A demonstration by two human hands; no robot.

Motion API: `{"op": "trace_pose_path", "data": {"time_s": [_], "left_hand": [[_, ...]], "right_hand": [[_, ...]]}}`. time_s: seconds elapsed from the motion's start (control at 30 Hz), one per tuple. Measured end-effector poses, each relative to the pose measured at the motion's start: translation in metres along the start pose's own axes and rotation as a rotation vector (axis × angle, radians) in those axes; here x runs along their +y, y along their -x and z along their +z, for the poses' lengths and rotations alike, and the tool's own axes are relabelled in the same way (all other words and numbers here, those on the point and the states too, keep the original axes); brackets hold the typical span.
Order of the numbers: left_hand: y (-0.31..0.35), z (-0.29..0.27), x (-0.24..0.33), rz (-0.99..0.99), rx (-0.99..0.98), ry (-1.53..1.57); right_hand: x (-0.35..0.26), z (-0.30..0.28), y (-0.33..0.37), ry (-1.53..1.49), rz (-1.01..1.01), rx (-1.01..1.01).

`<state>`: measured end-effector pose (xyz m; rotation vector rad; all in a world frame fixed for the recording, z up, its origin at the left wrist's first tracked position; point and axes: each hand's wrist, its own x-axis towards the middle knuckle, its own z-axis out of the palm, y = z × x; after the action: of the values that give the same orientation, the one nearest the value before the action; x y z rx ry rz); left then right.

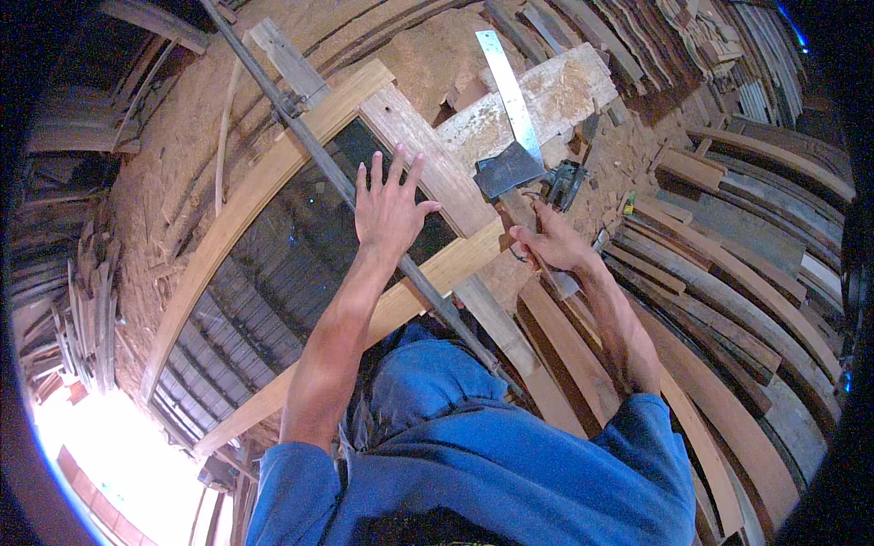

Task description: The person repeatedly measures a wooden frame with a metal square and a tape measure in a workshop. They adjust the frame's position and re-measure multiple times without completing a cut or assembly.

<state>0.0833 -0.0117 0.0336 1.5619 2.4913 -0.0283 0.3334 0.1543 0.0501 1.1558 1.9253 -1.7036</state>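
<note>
My left hand [390,205] lies spread over a wooden frame [305,136] with a dark, reflecting glass panel [282,241]. Its fingertips reach the pale end rail [432,159], and a long metal bar clamp [328,164] runs beneath it across the frame. At the frame's right corner is my right hand [557,241], fingers curled and thumb toward the frame; what they hold is partly hidden. Just beyond that hand rests a black tool [566,185], its kind unclear. A try square with a dark stock [510,170] and metal blade [506,91] lies beside it.
A rough, dust-covered plank [537,100] lies beyond the frame. Long boards [728,227] are stacked on the right, with more lumber [637,36] at the far right. Sawdust and chips [173,136] cover the ground. Bright light [118,446] comes in at lower left.
</note>
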Motion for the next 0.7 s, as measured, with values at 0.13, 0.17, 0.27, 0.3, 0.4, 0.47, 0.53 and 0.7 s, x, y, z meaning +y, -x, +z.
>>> {"op": "trace_pose_path", "data": {"time_s": [0.13,0.17,0.27,0.3,0.4,0.47,0.53,0.7], "left_hand": [[0.0,-0.002,0.0,-0.011,-0.023,0.029],[-0.001,-0.003,-0.001,-0.011,-0.018,0.032],[-0.001,-0.005,0.0,-0.022,-0.062,0.036],[-0.002,-0.005,0.001,-0.021,-0.062,0.048],[-0.004,-0.006,0.001,-0.046,-0.084,0.076],[-0.004,-0.007,0.0,-0.063,-0.064,0.093],[-0.005,-0.007,-0.001,-0.045,-0.028,0.09],[-0.004,-0.003,-0.001,-0.028,0.001,0.102]], "right_hand": [[-0.006,0.0,-0.004,0.103,-0.018,0.04],[-0.008,-0.001,-0.004,0.044,-0.02,0.024],[-0.01,-0.013,-0.005,-0.081,-0.015,0.058],[-0.007,-0.02,-0.01,-0.089,-0.004,0.116],[0.006,-0.053,-0.048,-0.005,-0.19,0.4],[0.017,-0.083,-0.09,0.153,-0.271,0.629],[0.027,-0.115,-0.128,0.326,-0.232,0.802],[0.041,-0.154,-0.164,0.506,0.006,0.81]]}}
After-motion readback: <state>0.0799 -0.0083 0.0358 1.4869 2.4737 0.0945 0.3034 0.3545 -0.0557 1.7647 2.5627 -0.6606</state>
